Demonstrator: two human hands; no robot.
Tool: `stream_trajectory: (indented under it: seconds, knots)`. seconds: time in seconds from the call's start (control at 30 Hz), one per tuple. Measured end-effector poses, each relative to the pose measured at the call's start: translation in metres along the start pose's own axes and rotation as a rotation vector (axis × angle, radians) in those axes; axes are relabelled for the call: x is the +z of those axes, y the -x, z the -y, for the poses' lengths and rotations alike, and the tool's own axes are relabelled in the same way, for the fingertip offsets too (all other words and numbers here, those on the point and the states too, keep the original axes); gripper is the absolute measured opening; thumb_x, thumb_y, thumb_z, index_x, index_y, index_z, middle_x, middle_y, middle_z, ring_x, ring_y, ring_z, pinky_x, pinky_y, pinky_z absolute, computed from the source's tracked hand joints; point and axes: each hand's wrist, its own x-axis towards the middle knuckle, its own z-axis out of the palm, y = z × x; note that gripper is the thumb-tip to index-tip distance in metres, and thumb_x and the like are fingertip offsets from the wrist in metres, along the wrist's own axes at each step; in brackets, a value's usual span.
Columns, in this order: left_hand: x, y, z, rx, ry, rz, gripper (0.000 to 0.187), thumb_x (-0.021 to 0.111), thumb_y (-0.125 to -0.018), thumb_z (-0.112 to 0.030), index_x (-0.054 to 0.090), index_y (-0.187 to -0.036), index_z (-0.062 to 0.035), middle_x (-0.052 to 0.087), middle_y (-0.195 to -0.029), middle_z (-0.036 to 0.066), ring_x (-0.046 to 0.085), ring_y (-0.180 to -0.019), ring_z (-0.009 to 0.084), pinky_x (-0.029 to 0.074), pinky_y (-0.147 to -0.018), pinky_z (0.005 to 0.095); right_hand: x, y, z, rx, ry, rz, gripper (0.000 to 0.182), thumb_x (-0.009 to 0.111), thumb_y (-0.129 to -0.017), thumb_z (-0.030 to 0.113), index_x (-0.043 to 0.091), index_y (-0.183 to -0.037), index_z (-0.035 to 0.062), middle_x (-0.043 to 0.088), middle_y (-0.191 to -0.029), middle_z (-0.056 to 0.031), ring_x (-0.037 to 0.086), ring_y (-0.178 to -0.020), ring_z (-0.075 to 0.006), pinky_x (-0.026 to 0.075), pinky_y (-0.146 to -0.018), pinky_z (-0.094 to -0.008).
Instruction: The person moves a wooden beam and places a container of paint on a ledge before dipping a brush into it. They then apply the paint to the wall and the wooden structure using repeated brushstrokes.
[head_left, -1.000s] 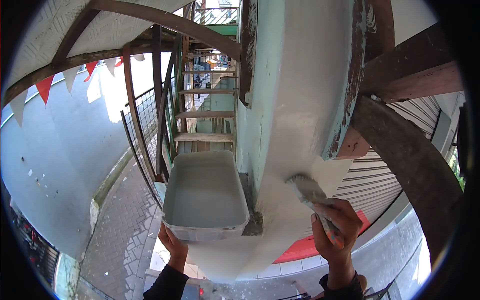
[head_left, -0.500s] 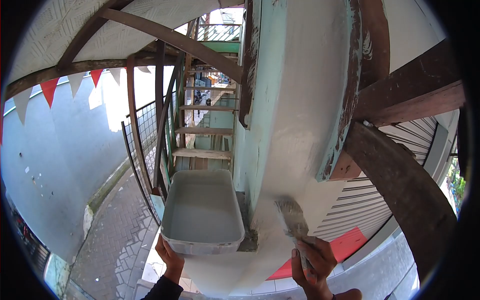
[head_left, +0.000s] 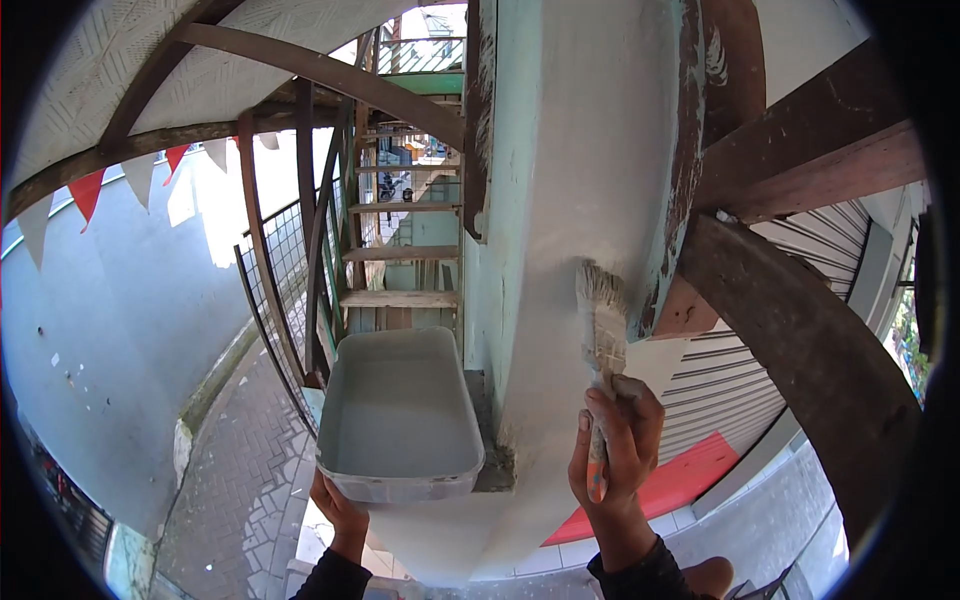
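My right hand (head_left: 622, 435) is closed around the handle of a paintbrush (head_left: 604, 325), its bristles up against the pale grey face of the pillar (head_left: 590, 170). Grey paint coats the bristles and ferrule; orange shows at the handle's end. To the left, a clear plastic tub (head_left: 400, 487) contains grey paint (head_left: 400, 410). My left hand (head_left: 343, 515) grips the tub from below at its near left corner, the fingers partly hidden beneath it. The tub's right side is beside a small ledge (head_left: 495, 465) on the pillar.
Dark brown beams (head_left: 800, 330) jut out right of the pillar. Wooden stairs (head_left: 400, 254) rise behind the tub, beside a metal railing (head_left: 275, 290). A light blue wall (head_left: 120, 340) and a paved path (head_left: 225, 470) lie left. Red and white pennants (head_left: 87, 198) hang overhead.
My right hand has moved up with the paintbrush, whose bristles are now higher on the pillar and slightly further right. My left hand still supports the tub. The view has shifted slightly.
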Motion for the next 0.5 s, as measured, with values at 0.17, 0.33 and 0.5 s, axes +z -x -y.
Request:
stream_trajectory:
  seconds: [0.17,0.33,0.5]
  knots:
    - [-0.004,0.003,0.012,0.054,-0.078,-0.035,0.042,0.035,-0.104,-0.028,0.059,-0.098,0.0061,0.062,-0.076,0.010,0.056,-0.070,0.0150,0.046,-0.063,0.0318,-0.014,0.045,0.002,0.070,0.035,0.072,0.029,0.070,-0.077,-0.007,0.068,-0.105,0.0009,0.056,-0.110,-0.0219,0.064,-0.095,-0.0300,0.060,-0.073,-0.0312]
    - [-0.006,0.004,0.019,0.027,-0.067,-0.037,0.040,0.036,-0.103,-0.027,0.058,-0.097,0.0065,0.061,-0.077,0.010,0.056,-0.071,0.0154,0.045,-0.064,0.0313,-0.031,0.072,0.007,0.131,-0.048,0.077,0.027,0.065,-0.081,-0.003,0.066,-0.108,0.0020,0.056,-0.111,-0.0213,0.061,-0.093,-0.0294,0.053,-0.074,-0.0339]
    - [-0.001,0.000,0.003,0.035,-0.034,-0.014,0.041,0.035,-0.103,-0.028,0.057,-0.096,0.0067,0.061,-0.078,0.012,0.056,-0.071,0.0163,0.046,-0.066,0.0316,-0.021,0.031,0.005,-0.016,-0.036,-0.006,0.025,0.065,-0.083,-0.003,0.065,-0.107,0.0036,0.055,-0.113,-0.0218,0.062,-0.092,-0.0276,0.053,-0.072,-0.0313]
